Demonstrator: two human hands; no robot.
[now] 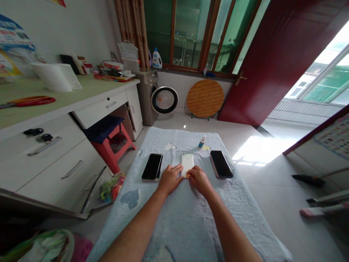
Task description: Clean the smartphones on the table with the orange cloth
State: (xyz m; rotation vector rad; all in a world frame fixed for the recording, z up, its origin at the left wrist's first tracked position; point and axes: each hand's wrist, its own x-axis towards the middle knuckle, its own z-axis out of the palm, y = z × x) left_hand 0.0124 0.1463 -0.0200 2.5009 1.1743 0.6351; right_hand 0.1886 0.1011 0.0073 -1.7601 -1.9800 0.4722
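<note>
A white phone [187, 161] lies face down on the cloth-covered table in front of me. My left hand [170, 178] holds it by its left side, fingers on the edge and thumb near the bottom. In my right hand [200, 178] the fingers are pinched on a small orange wiping cloth [188, 174], pressed on the phone's lower part; most of it is hidden. To the left lie dark-screened phones [152, 167], apparently stacked. More stacked phones with a black screen [220, 164] lie to the right. Beyond the white phone stands a small spray bottle [201, 142].
A pale blue patterned tablecloth [182, 218] covers the table. At left are a desk [92, 92] with a paper roll [56, 77], and a red stool [116, 142]. Behind stand a washing machine with its door open [164, 100], a round wooden tabletop [205, 98] and a red door [261, 62].
</note>
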